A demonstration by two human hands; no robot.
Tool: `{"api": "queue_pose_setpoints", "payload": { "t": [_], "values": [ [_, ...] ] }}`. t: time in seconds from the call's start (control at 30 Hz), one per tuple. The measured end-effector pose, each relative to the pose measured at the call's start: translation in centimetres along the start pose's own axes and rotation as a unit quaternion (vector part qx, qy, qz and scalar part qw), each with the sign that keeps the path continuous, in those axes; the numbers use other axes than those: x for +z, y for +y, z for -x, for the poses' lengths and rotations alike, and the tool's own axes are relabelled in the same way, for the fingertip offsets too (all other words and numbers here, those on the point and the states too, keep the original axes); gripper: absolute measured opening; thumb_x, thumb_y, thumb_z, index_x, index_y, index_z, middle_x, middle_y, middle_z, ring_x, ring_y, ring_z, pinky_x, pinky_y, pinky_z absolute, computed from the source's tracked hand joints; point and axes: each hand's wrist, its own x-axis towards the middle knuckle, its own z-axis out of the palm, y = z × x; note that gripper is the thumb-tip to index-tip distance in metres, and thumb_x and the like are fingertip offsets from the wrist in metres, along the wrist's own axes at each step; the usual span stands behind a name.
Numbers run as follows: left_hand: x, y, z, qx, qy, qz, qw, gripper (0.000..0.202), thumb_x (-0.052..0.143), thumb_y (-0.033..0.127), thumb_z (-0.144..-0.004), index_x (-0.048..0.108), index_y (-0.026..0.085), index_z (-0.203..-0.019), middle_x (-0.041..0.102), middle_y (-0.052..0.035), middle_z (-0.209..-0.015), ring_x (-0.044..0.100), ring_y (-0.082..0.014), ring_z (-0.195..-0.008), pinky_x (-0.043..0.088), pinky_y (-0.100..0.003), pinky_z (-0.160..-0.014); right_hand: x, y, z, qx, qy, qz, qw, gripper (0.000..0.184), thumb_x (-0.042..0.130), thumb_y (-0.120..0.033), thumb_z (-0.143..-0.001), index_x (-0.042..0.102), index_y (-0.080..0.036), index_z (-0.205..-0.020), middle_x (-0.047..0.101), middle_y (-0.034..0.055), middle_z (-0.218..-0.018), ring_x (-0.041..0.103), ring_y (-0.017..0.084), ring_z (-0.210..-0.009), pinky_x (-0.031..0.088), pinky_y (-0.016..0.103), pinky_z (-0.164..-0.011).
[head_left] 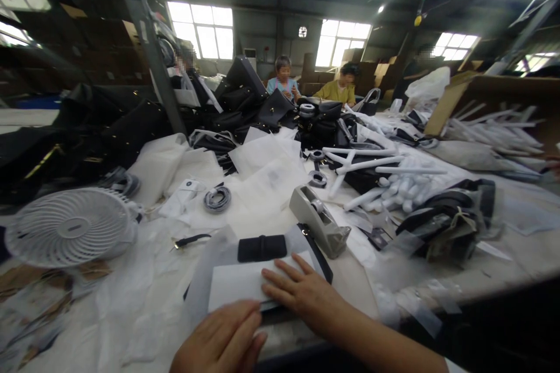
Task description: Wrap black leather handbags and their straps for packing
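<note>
My right hand (301,290) lies flat, fingers stretched out, pressing on a white folded sheet (238,285) that covers a black bag (262,247) in front of me. My left hand (221,341) rests low at the near edge, fingers straight and together, touching the sheet's near corner. The bag's black strap (317,253) curves out to the right of the sheet. A grey tape dispenser (318,220) stands just beyond my right hand.
A white desk fan (70,227) lies at the left. Tape rolls (217,199), white tissue paper (262,178), white foam rods (385,178) and black bags (446,221) crowd the table. Other people sit at the far end (284,78). A cardboard box (494,99) stands right.
</note>
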Motion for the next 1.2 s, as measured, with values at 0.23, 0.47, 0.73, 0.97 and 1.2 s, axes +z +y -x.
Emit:
{"api": "queue_pose_setpoints", "payload": {
  "t": [0.23, 0.47, 0.73, 0.97, 1.2],
  "values": [
    [5.5, -2.6, -2.3, 0.03, -0.131, -0.036, 0.99, 0.05, 0.04, 0.032, -0.102, 0.03, 0.023, -0.151, 0.046, -0.0087, -0.15, 0.052, -0.0235, -0.132, 0.053, -0.042, -0.101, -1.3, 0.9, 1.4, -0.011, 0.06, -0.084, 0.995, 0.055, 0.039, -0.003, -0.094, 0.039, -0.022, -0.146, 0.049, 0.0064, -0.148, 0.035, 0.022, -0.142, 0.028, 0.05, -0.119],
    [6.0, -2.7, -0.9, 0.014, -0.126, -0.027, 0.992, 0.052, 0.038, 0.034, -0.103, 0.024, 0.027, -0.153, 0.041, -0.0086, -0.153, 0.048, -0.0252, -0.134, 0.051, -0.045, -0.102, 0.0, 0.2, 5.9, 0.137, 0.298, -0.113, 0.938, 0.021, 0.058, -0.016, -0.095, 0.056, -0.02, -0.115, 0.062, 0.0127, -0.122, 0.057, 0.023, -0.12, 0.051, 0.037, -0.102],
    [5.3, -3.6, -1.4, -0.002, -0.13, 0.059, 0.99, 0.061, 0.046, 0.044, -0.099, 0.025, 0.027, -0.153, 0.038, -0.0074, -0.154, 0.049, -0.0243, -0.134, 0.047, -0.04, -0.106, -2.3, 0.7, 5.5, 0.246, 0.224, -0.133, 0.934, 0.018, 0.058, -0.019, -0.094, 0.059, -0.021, -0.112, 0.064, 0.0116, -0.119, 0.063, 0.024, -0.111, 0.056, 0.033, -0.094],
    [5.3, -3.5, -1.5, -0.014, -0.147, 0.05, 0.988, 0.063, 0.046, 0.047, -0.098, 0.023, 0.026, -0.153, 0.035, -0.0064, -0.156, 0.047, -0.0256, -0.135, 0.048, -0.044, -0.104, -3.9, 1.5, 4.1, 0.116, 0.164, -0.018, 0.979, 0.023, 0.05, -0.014, -0.097, 0.068, -0.019, -0.111, 0.07, 0.0102, -0.117, 0.064, 0.024, -0.11, 0.056, 0.039, -0.094],
    [5.1, -3.5, -1.6, 0.015, -0.128, 0.007, 0.992, 0.062, 0.046, 0.045, -0.098, 0.026, 0.024, -0.153, 0.039, -0.0093, -0.154, 0.05, -0.026, -0.133, 0.051, -0.045, -0.101, -4.1, 0.8, 5.2, -0.004, 0.255, 0.134, 0.958, 0.027, 0.043, -0.008, -0.099, 0.07, -0.009, -0.103, 0.076, 0.0099, -0.102, 0.068, 0.023, -0.106, 0.051, 0.044, -0.102]
  ]
}}
